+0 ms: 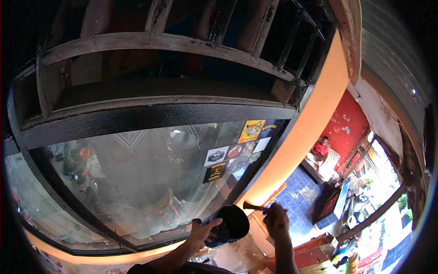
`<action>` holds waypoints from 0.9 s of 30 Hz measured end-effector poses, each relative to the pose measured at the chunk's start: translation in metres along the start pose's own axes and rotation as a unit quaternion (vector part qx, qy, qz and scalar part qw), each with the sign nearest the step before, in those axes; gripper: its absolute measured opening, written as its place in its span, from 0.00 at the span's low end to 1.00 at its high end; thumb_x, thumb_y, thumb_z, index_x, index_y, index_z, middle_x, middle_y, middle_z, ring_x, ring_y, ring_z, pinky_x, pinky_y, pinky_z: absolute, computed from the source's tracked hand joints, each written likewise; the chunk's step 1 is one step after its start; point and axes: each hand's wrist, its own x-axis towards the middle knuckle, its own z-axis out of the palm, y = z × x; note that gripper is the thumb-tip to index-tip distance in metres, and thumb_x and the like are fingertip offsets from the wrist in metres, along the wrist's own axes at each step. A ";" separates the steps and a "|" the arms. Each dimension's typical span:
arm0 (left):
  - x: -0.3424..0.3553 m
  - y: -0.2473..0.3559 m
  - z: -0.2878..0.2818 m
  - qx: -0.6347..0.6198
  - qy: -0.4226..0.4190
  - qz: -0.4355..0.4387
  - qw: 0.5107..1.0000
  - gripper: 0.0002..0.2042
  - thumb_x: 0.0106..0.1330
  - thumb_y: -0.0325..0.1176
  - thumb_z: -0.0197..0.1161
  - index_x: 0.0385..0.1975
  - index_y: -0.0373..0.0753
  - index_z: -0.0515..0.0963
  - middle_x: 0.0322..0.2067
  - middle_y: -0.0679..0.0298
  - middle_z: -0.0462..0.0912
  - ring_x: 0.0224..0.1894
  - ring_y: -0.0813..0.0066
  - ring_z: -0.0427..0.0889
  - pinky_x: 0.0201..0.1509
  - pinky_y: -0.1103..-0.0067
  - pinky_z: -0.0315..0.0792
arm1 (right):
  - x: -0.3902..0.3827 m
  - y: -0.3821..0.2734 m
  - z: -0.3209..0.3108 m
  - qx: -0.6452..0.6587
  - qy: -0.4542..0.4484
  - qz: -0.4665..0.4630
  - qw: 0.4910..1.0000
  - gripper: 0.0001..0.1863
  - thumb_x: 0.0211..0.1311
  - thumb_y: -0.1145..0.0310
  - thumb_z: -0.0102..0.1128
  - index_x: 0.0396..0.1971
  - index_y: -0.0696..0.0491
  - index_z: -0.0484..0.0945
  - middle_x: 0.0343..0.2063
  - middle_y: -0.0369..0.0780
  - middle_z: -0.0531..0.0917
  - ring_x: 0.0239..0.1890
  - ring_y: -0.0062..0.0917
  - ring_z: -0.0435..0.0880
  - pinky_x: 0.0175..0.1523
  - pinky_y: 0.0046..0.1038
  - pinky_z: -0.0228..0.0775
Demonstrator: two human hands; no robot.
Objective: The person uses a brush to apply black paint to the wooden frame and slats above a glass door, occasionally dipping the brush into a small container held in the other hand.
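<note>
My left hand [204,233] grips a dark paint can [212,235] by its side, thumb over the rim. The can is tilted so that its black inside faces me. Just right of its mouth, a paintbrush [253,207] points left with dark bristles. Its handle is in my closed right hand [276,221]. The brush and the can do not touch. Behind both hands stands a large window pane [146,182] in a dark frame, with several stickers [223,157] at its right side.
Over the glass runs a black beam [159,114], then a wooden slatted grille [150,42], partly black. An orange wall edge [315,91] borders the window. Beyond it, a person in red [320,148] rests near a blue tiled floor [299,182]. A wooden box [315,250] stands lower right.
</note>
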 end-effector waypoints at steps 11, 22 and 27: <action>0.026 -0.030 -0.015 -0.034 -0.071 -0.001 0.997 0.50 0.46 0.39 0.79 0.57 0.17 0.49 0.49 0.35 0.67 0.44 0.51 0.81 0.42 0.63 0.82 | 0.226 -0.224 -0.122 0.416 0.165 -0.199 0.872 0.08 0.63 0.66 0.60 0.36 0.55 0.77 0.29 0.36 0.80 0.27 0.19 0.77 0.32 0.22 0.66; 0.027 -0.035 -0.030 -0.066 -0.072 -0.012 0.995 0.44 0.44 0.40 0.80 0.50 0.19 0.56 0.40 0.42 0.74 0.35 0.59 0.84 0.36 0.70 0.83 | 0.274 -0.358 -0.122 -0.171 0.171 -0.346 0.907 0.14 0.62 0.66 0.60 0.38 0.63 0.76 0.28 0.50 0.83 0.31 0.39 0.84 0.36 0.39 0.72; 0.024 -0.028 -0.028 -0.079 -0.076 -0.025 0.994 0.44 0.44 0.38 0.80 0.52 0.22 0.55 0.40 0.42 0.75 0.35 0.58 0.84 0.37 0.68 0.83 | 0.267 -0.379 -0.118 -0.437 0.159 -0.523 0.715 0.07 0.58 0.74 0.63 0.33 0.59 0.76 0.23 0.48 0.80 0.27 0.36 0.82 0.34 0.34 0.71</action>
